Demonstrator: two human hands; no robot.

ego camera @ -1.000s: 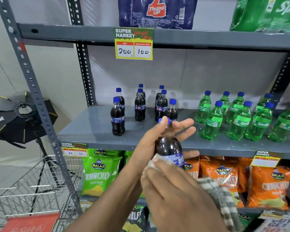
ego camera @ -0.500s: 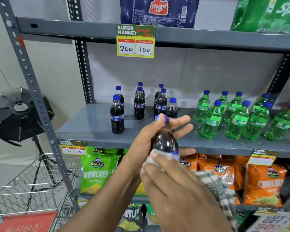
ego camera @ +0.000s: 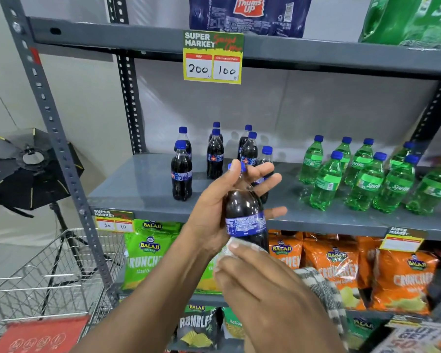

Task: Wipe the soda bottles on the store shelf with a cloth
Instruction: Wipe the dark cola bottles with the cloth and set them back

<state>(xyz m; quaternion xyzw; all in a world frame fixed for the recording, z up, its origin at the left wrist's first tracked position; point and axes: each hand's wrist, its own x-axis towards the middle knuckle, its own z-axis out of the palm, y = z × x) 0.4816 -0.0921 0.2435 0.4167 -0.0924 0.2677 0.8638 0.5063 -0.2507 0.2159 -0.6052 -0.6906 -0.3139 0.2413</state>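
Dark cola bottle (ego camera: pixel 245 215), held in our left hand (ego camera: pixel 214 212) before the shelf (ego camera: pixel 138 189), shows more label now as our right hand (ego camera: pixel 270 289) has slid the gripped cloth (ego camera: pixel 316 284) toward six o'clock, nearly finishing it.

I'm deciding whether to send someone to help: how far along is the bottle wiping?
Nothing shows as finished: wiped and unwiped bottles look the same. In hand: the left hand holds one cola bottle off the shelf while the right hand presses the checked cloth against its lower body. Left: at least this bottle's return, plus any unwiped among the cola bottles and green Sprite bottles on the grey shelf.
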